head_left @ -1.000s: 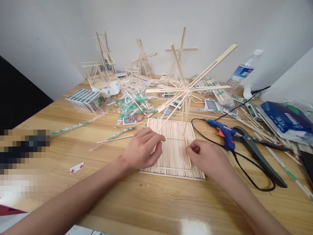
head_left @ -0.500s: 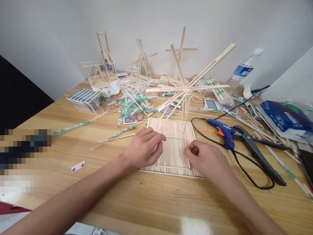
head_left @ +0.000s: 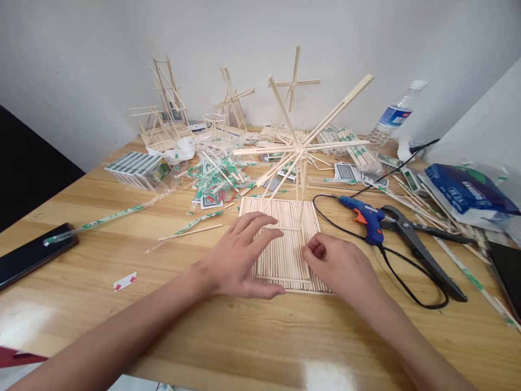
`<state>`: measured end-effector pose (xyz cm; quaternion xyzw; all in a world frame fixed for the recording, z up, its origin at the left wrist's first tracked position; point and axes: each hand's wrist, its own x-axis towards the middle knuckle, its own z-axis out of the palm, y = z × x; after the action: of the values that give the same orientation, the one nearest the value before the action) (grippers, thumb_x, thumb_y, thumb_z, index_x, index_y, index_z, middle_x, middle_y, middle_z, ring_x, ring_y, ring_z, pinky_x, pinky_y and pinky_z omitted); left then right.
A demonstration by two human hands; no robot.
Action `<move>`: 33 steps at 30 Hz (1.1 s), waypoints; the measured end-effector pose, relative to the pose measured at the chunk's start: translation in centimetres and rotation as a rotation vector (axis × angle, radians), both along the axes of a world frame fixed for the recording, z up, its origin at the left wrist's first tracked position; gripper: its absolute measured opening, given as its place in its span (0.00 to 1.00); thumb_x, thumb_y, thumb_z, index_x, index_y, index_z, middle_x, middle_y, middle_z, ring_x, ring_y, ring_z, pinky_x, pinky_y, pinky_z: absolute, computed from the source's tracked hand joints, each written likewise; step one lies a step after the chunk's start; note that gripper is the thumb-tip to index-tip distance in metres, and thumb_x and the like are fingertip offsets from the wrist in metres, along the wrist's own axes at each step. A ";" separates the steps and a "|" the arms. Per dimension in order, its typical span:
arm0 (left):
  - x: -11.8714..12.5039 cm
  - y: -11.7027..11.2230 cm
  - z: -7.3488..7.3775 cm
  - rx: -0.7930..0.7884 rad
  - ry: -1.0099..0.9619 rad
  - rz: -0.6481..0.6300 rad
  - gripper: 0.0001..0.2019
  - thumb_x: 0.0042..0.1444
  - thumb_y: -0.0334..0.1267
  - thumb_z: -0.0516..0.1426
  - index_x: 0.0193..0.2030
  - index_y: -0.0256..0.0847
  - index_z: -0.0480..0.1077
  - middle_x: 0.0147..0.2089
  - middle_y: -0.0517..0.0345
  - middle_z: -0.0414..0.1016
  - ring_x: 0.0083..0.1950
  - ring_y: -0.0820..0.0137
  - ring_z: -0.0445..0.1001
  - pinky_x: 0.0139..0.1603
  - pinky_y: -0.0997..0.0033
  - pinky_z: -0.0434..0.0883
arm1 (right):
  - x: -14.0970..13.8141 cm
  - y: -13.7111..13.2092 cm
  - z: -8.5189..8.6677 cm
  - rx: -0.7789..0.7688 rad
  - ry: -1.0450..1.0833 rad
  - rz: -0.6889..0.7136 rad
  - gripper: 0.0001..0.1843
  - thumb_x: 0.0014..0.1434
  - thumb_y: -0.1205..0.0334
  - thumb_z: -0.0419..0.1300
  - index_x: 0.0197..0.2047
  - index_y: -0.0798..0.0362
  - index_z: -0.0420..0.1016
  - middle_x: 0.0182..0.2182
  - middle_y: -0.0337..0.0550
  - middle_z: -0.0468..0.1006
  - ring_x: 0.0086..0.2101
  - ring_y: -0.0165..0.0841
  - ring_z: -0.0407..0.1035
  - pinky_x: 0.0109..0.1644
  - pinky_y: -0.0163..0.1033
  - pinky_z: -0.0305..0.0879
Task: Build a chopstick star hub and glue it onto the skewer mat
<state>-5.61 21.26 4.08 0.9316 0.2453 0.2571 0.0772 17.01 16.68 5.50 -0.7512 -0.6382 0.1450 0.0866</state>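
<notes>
Stick panel [head_left: 288, 252], edges under spread left hand [head_left: 242, 260], pinched right hand [head_left: 337, 260] apart, hold unclear

A head-worn camera looks forward and down over nearby hands [head_left: 244, 258] and table [head_left: 228, 342].

Left hand [head_left: 244, 260]: was bare, slim and smooth, with a long thumb [head_left: 268, 291].
Right hand [head_left: 340, 260]: was bare too, rounded at the back.
Left forearm [head_left: 138, 326]: was bare, tapering toward the wrist [head_left: 207, 276].
Right forearm [head_left: 401, 331]: was bare as well, and left view at the bottom.
</notes>
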 end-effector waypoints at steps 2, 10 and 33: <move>0.3 -0.5 -0.3 -0.038 0.039 0.021 0.45 0.48 0.70 0.59 0.62 0.36 0.63 0.66 0.35 0.64 0.68 0.44 0.59 0.67 0.39 0.62 | 0.0 0.0 0.0 -0.001 0.003 0.006 0.10 0.59 0.56 0.56 0.29 0.47 0.73 0.27 0.39 0.82 0.30 0.38 0.74 0.30 0.39 0.55; 0.6 -0.6 -1.0 -0.148 0.120 0.064 0.50 0.49 0.64 0.62 0.70 0.33 0.52 0.68 0.34 0.61 0.71 0.45 0.57 0.71 0.40 0.60 | 0.0 -0.1 -0.2 0.009 0.016 0.023 0.08 0.59 0.57 0.57 0.29 0.48 0.72 0.28 0.38 0.82 0.30 0.37 0.74 0.31 0.38 0.55; 0.6 -0.6 -1.3 -0.149 0.106 0.073 0.46 0.55 0.58 0.60 0.71 0.33 0.48 0.67 0.34 0.63 0.68 0.46 0.61 0.68 0.40 0.63 | 0.2 -0.4 -0.2 0.043 0.046 0.047 0.08 0.59 0.58 0.57 0.29 0.48 0.73 0.28 0.38 0.82 0.30 0.36 0.74 0.31 0.39 0.57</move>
<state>-4.97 20.69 2.80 0.9260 0.3012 0.1910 0.1235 17.21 16.33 5.27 -0.7304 -0.6564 0.1503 0.1142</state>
